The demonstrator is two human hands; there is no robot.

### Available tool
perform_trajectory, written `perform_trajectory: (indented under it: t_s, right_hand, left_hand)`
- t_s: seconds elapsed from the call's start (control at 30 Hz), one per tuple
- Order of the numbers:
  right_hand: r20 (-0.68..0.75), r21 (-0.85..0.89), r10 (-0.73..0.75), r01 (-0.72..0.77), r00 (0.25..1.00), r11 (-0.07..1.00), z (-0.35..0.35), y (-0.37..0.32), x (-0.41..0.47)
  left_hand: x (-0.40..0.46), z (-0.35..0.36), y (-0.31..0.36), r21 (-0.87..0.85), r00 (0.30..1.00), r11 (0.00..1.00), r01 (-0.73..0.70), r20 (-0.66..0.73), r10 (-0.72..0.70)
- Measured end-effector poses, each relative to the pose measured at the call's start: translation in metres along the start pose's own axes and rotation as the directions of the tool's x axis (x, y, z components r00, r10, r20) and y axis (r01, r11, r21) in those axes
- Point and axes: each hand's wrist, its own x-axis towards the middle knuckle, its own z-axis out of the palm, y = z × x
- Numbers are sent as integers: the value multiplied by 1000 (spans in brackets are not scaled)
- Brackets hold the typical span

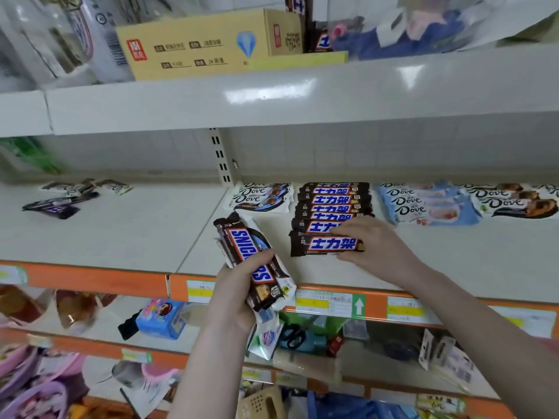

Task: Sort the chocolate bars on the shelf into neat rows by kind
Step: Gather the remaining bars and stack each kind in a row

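Far left on the smooth pale shelf: a loose scatter of glossy wrappers, some white, some dark, lying at odd angles, print blurred. Near centre, left hand curled around a small bundle of bars; topmost a dark brown shiny wrapper reading "SNICKERS" in blue on white, long axis running from near right to far left, crimped end pointing away; white wrappers beneath it. Behind, a short stack of white Dove bars, long axes left to right. Just right, a tidy column of brown Snickers bars with blue Chinese lettering, overlapping like shingles from far to near, each lying left to right. Right hand pinching the right end of the nearest bar in that column, flat on the shelf. Further right, pale blue Dove bars, then white Dove bars, also overlapped. Orange price strip along the shelf's near edge.
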Motion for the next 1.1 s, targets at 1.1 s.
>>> perform_trajectory:
  t_s: [1.1]
  right_hand:
    - [-168,-113,75,-94,983,989,8,0,-1]
  left_hand:
    - [16,6,16,76,988,997,18,152,-29]
